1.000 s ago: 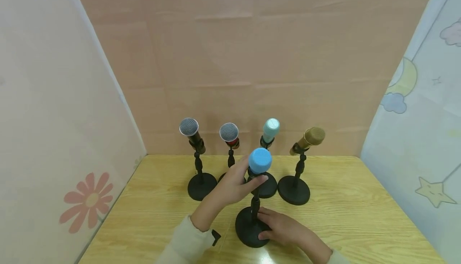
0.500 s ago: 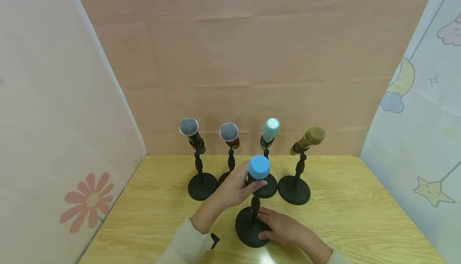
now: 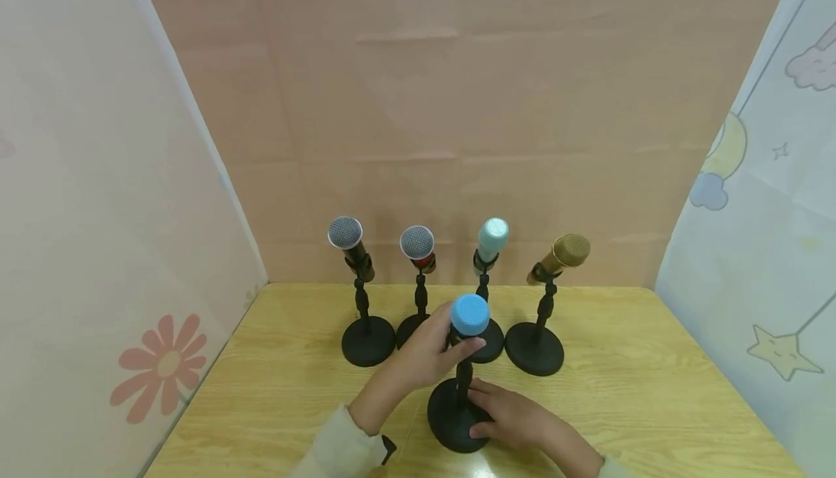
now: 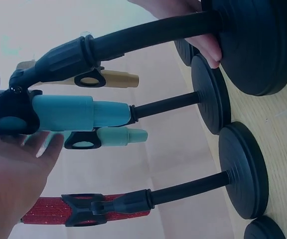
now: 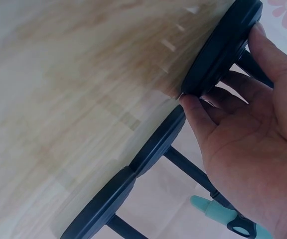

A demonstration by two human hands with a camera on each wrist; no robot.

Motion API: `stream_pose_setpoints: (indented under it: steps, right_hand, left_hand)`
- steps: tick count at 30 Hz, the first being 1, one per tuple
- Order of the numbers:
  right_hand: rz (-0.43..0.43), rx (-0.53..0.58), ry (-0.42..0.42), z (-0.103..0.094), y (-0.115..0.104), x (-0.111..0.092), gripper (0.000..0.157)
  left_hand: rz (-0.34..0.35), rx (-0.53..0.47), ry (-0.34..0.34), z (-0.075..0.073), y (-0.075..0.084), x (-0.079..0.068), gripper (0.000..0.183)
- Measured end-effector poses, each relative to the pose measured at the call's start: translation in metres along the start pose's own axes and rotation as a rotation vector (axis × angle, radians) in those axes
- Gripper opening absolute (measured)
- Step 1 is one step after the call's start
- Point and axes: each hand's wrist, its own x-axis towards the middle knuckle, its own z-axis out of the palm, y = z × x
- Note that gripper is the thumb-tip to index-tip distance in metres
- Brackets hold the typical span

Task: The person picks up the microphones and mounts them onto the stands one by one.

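A blue microphone [image 3: 470, 315] sits in the clip of a black microphone stand [image 3: 451, 420] near the table's front. My left hand [image 3: 424, 351] grips the microphone just below its round head, thumb across the near side. The left wrist view shows the blue microphone's handle [image 4: 64, 113] passing through the clip, with its head hidden by my left hand [image 4: 14, 164]. My right hand [image 3: 516, 413] holds the stand's round base at its right side. In the right wrist view, thumb and fingers of my right hand [image 5: 258, 134] pinch the rim of the base [image 5: 218, 55].
Behind stands a row of microphones on black stands: a silver-headed dark one [image 3: 345, 233], a red one [image 3: 417, 244], a mint one [image 3: 493, 237] and a gold one [image 3: 568, 252]. A small black piece [image 3: 388, 449] lies by my left sleeve on the wooden table [image 3: 261, 391].
The blue microphone's head has come down toward the stand's base, and my left hand has lowered slightly with it. My right hand stays on the base. The head view has shifted a little.
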Motion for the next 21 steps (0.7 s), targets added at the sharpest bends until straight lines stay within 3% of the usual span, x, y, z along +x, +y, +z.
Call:
stream_pose_setpoints:
  steps: [4, 5, 7, 10, 12, 16, 21]
  right_hand:
    - [0.036, -0.012, -0.016, -0.001, -0.003, -0.001, 0.077]
    - [0.023, -0.033, -0.008, 0.005, 0.007, 0.001, 0.076]
    - [0.036, -0.053, -0.006, 0.004, 0.003, 0.000, 0.075]
    - [0.059, -0.054, -0.014, 0.000, -0.005, -0.002, 0.075]
    - [0.086, -0.032, -0.032, -0.012, -0.024, -0.006, 0.074]
    - [0.031, -0.028, -0.009, 0.004, 0.000, -0.002, 0.080]
    - [-0.074, -0.054, 0.051, 0.027, 0.035, 0.006, 0.079]
  left_hand:
    - [-0.047, -0.054, 0.031, 0.003, -0.001, -0.009, 0.063]
    - [-0.069, -0.072, 0.048, 0.004, -0.002, -0.013, 0.065]
    - [-0.111, -0.089, 0.103, 0.007, -0.004, -0.021, 0.065]
    - [-0.138, -0.078, 0.199, 0.014, -0.011, -0.033, 0.057]
    - [-0.141, -0.075, 0.224, 0.018, -0.016, -0.041, 0.050]
    - [-0.119, -0.055, 0.157, 0.026, -0.022, -0.049, 0.042]
    - [-0.074, 0.012, 0.096, 0.035, -0.022, -0.048, 0.037]
